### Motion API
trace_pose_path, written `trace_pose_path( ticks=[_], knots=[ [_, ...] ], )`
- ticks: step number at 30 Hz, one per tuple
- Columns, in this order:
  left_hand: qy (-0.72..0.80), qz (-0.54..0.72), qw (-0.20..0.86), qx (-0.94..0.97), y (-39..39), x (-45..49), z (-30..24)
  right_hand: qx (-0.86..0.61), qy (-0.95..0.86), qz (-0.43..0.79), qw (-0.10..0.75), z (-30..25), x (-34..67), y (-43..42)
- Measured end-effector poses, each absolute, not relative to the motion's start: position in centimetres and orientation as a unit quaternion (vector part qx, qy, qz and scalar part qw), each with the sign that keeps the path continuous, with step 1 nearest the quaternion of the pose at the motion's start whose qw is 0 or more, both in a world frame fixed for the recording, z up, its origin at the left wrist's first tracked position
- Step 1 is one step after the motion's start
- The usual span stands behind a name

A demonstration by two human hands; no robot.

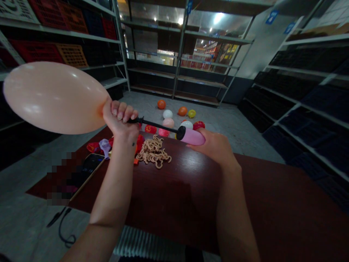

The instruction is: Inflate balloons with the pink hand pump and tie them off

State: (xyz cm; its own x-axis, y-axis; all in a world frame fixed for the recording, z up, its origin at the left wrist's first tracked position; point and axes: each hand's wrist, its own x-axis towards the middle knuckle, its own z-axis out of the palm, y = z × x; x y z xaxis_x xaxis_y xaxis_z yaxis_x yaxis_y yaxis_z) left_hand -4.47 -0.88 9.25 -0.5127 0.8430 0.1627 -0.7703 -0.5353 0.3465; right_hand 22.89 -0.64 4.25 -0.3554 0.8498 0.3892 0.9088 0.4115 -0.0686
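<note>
A large inflated peach balloon spreads out at the upper left. My left hand is closed around its neck and the black end of a balloon pump; the nozzle itself is hidden in my fingers. The pump's black rod stretches right to its pink barrel, which my right hand grips. Both hands are above the dark red table. Beyond my left wrist lies a heap of tan, curly uninflated long balloons. Beside it are red and lilac uninflated balloons, partly behind my forearm.
A phone-like device lies at the table's left side. Several inflated balloons, including an orange one and a white one, rest on the floor past the table. Metal shelves stand behind, with crates at left and dark bins at right.
</note>
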Motion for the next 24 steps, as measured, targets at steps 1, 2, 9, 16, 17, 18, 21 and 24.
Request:
trace_pose_path(
  ticks=[1, 2, 9, 16, 17, 18, 21, 24],
  knots=[
    [0.114, 0.863, 0.465, 0.160, -1.1, -4.4, 9.4, -0.534, -0.820, -0.081, 0.191, 4.2, 23.0, -0.6],
    [0.113, 0.865, 0.462, 0.159, -1.3, -4.2, 9.5, -0.532, -0.819, -0.084, 0.195, 4.2, 23.0, -0.6],
    [0.110, 0.872, 0.446, 0.167, -1.5, -2.0, 9.4, -0.538, -0.803, -0.141, 0.213, 4.5, 23.3, -0.8],
    [0.117, 0.860, 0.475, 0.145, -1.6, 0.7, 9.0, -0.532, -0.800, -0.189, 0.203, 4.7, 22.2, -1.3],
    [0.122, 0.857, 0.480, 0.144, -1.7, 1.3, 8.9, -0.531, -0.801, -0.191, 0.200, 4.7, 21.9, -1.4],
    [0.130, 0.853, 0.485, 0.144, -1.7, 1.9, 8.7, -0.529, -0.802, -0.192, 0.197, 4.7, 21.6, -1.5],
    [0.155, 0.840, 0.497, 0.152, -1.8, 3.5, 8.1, -0.525, -0.806, -0.195, 0.189, 4.6, 20.8, -1.7],
    [0.151, 0.831, 0.510, 0.163, -1.4, 4.1, 7.5, -0.525, -0.808, -0.193, 0.183, 4.4, 20.2, -1.7]
  ],
)
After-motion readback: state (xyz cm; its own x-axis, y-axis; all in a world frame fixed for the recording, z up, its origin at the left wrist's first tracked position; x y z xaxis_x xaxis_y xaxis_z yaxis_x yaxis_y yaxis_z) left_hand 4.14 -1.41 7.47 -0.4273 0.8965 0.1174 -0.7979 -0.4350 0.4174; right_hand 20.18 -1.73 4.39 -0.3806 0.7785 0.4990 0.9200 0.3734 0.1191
